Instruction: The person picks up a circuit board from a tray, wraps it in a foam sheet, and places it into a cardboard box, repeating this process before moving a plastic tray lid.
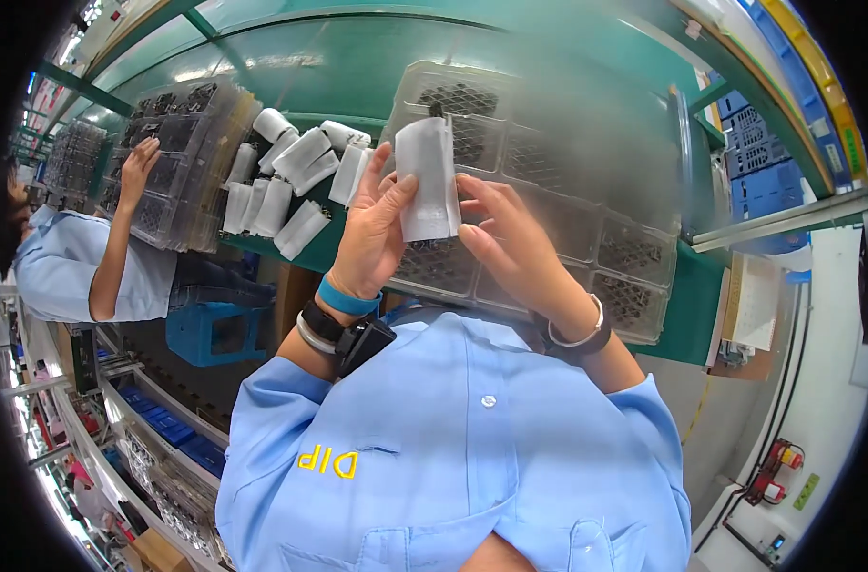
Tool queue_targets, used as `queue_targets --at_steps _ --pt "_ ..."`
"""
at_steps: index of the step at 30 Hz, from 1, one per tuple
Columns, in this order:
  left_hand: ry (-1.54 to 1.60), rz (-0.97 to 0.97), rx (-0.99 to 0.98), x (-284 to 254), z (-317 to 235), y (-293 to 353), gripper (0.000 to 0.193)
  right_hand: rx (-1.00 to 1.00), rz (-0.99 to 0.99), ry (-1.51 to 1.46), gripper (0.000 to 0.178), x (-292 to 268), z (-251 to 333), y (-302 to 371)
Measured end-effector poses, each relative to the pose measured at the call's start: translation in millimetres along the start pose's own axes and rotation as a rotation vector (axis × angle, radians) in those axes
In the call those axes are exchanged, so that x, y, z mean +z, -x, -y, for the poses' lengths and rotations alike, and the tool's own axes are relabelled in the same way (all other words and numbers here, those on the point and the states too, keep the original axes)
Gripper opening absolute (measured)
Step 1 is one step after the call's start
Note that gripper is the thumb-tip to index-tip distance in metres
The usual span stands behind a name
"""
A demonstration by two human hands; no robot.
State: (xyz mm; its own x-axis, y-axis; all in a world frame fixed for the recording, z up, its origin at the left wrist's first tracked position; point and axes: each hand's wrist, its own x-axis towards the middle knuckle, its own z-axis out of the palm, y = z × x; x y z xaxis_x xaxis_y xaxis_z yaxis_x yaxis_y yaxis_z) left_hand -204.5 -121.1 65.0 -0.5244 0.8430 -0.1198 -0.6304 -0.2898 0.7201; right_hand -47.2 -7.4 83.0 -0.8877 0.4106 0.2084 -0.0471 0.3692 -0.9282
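Observation:
Upright over the tray is a white packet [426, 176], like a bundle wrapped in white sheet, with a dark bit at its top edge. My left hand [372, 224] grips it from the left, thumb on the front and fingers mostly behind. At its lower right edge, my right hand [515, 238] pinches with thumb and forefinger. Beneath both hands lies a clear plastic compartment tray [548, 229], with dark small parts in several pockets. To the left, several similar white packets [305, 157] are heaped on the green table.
Stacked clear trays [195, 162] with dark parts stand at the left. A co-worker [100, 257] in a blue shirt reaches over them, near a blue stool [214, 329]. Blue crates [763, 153] stand at the right, beyond a metal rail [782, 219].

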Motion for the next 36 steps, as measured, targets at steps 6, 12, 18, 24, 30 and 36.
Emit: queue_targets --at_steps 6,12,18,24,30,36 --pt "-0.19 0.018 -0.059 17.9 19.8 -4.3 0.061 0.149 -0.077 -0.091 0.055 -14.0 -10.0 12.6" --pt "-0.226 0.117 -0.029 31.5 32.4 0.9 0.077 0.105 -0.123 0.039 0.054 -21.6 -22.4 24.6" --pt "-0.349 0.169 -0.045 22.1 37.0 2.4 0.089 0.054 -0.119 0.217 0.052 -20.7 -31.1 34.5" --pt "-0.296 0.067 -0.195 20.9 32.4 2.4 0.097 -0.115 -0.111 0.557 0.033 -20.8 -30.9 35.9" --pt "-0.463 0.122 -0.176 25.6 35.0 7.1 0.102 -0.178 -0.142 0.735 0.019 -13.0 -35.6 29.9" --pt "-0.513 0.105 -0.192 29.3 31.5 8.1 0.098 -0.02 -0.238 0.579 0.011 -6.9 -38.2 21.4"
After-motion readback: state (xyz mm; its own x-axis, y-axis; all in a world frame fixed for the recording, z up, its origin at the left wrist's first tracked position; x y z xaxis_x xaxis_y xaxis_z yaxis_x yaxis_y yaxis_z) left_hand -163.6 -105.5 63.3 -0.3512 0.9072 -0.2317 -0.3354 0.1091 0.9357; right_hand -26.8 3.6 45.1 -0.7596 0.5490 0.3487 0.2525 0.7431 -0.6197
